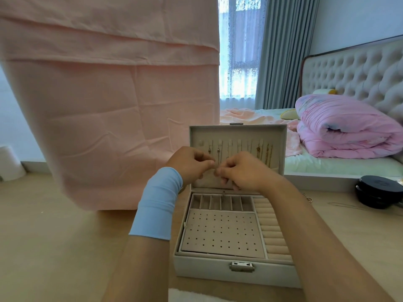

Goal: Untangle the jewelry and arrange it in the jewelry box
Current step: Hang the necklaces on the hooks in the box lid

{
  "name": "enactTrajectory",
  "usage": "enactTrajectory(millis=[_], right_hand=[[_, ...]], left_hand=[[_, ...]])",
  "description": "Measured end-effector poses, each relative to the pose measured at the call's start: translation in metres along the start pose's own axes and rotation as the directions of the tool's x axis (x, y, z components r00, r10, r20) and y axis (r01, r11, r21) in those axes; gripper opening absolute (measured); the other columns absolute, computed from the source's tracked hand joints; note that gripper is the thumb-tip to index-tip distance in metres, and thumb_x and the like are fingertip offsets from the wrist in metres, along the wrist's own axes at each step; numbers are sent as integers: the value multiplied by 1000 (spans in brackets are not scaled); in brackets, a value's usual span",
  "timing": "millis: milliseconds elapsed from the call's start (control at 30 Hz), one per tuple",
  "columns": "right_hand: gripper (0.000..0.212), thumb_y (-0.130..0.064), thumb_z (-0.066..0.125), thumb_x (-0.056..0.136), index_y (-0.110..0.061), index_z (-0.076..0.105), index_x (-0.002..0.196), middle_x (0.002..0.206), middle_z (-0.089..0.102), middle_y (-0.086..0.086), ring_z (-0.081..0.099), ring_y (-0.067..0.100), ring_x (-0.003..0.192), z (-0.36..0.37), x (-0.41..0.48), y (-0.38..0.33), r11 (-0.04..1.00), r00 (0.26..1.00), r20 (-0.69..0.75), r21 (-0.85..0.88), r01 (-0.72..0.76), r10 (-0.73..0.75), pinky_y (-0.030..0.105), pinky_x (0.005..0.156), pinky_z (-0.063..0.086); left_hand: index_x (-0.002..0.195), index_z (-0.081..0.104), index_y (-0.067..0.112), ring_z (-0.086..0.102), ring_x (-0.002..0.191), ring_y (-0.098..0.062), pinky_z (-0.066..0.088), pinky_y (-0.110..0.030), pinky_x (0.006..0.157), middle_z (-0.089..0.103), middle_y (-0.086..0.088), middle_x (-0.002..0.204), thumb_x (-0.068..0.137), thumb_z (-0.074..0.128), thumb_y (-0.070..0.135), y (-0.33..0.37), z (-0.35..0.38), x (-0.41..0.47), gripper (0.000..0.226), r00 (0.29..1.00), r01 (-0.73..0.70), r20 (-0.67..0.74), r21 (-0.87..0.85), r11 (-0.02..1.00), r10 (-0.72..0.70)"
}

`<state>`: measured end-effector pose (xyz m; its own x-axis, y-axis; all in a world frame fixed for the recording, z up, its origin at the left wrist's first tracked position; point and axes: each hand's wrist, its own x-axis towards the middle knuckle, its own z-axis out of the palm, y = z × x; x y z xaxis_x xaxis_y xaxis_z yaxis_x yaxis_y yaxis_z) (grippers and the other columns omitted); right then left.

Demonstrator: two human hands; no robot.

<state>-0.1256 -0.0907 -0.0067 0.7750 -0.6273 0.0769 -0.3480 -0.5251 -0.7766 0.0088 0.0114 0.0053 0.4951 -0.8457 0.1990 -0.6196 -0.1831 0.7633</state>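
Nearest to us, the jewelry box (207, 271) stands open on the pale wooden tabletop (54, 236), between the two forearms. It is light grey outside, with a small metal latch (241, 267) on the front wall. Inside, the lining is beige. A flat panel (220, 232) with rows of small holes fills most of the tray. The ring rolls (272, 227) run along its right side. Behind the panel there is a row of narrow compartments (226, 202).

The left forearm wears a light blue sleeve (157, 203). Above the compartments, the left hand (189, 164) and the right hand (246, 171) meet in front of the upright lid (237, 132). The grip of each hand is closed, thumb against fingertips, and the two pinches almost touch each other. Between them they hold a thin chain (222, 194). It is too fine to see well; only a dark strand shows, hanging under the hands toward the compartments.

Several necklaces (267, 153) hang in a row inside the lid, some golden, on small hooks.

To the right, a loose chain (308, 199) lies on the tabletop, and further right a black round case (379, 192). To the left, a large pink cloth (109, 105) hangs down behind the tabletop.

Behind the box there is a bed (327, 166) with a folded pink quilt (344, 129) and a tufted headboard (359, 70). Farthest, a grey-blue curtain (283, 51) hangs beside a bright window (237, 62).
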Motion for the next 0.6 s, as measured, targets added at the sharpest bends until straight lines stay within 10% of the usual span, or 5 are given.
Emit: enactTrajectory(millis=[200,600], right_hand=[[24,-25,61,99,-22,74,79,77,74,-4,59,3,47,-1,-2,-11,986,966,-205,-89,145,-160,28,67,55],[22,-25,63,97,-23,77,81,80,76,-8,67,4,57,-12,16,-45,958,922,-298,-221,185,-247,32,84,57]], left_hand=[[130,62,25,58,116,-21,45,-37,102,58,1,133,95,56,26,-11,12,5,36,999,3,43,343,939,-19],[134,55,27,52,117,-27,46,-39,97,39,0,139,94,49,34,-16,15,-1,40,993,-35,112,586,809,-39]])
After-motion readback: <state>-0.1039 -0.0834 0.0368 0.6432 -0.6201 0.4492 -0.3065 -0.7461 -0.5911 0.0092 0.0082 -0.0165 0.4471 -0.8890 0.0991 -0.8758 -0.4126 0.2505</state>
